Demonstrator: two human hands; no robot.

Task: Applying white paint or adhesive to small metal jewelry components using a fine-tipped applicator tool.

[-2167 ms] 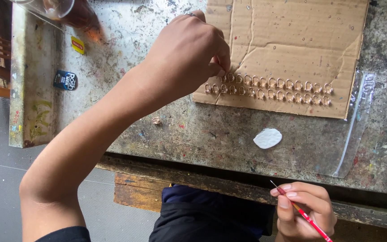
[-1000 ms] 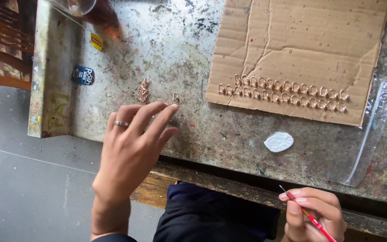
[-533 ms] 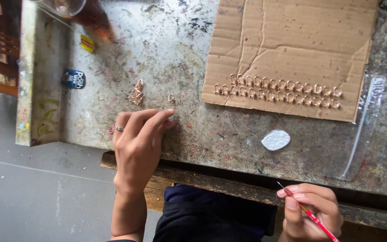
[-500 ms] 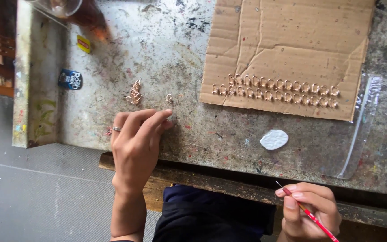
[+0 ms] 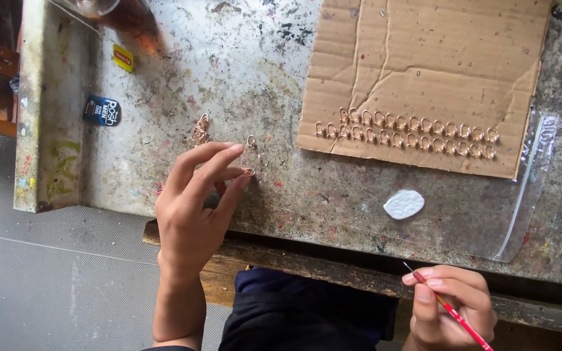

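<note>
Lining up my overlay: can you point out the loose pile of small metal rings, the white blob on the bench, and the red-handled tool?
Ring pile (image 5: 200,130), head view, middle of the cluster.
White blob (image 5: 404,204), head view, its centre.
Red-handled tool (image 5: 458,316), head view, red shaft below the right hand's fingers.

Stickers and a clear bag on the speckled worktop

A small yellow sticker with a red patch sits near the top left of the worktop; below it, towards the left edge, lies a dark blue rounded label with pale print. At the right — partly under the cardboard sheet — lies a clear plastic bag, flat and see-through.
</note>
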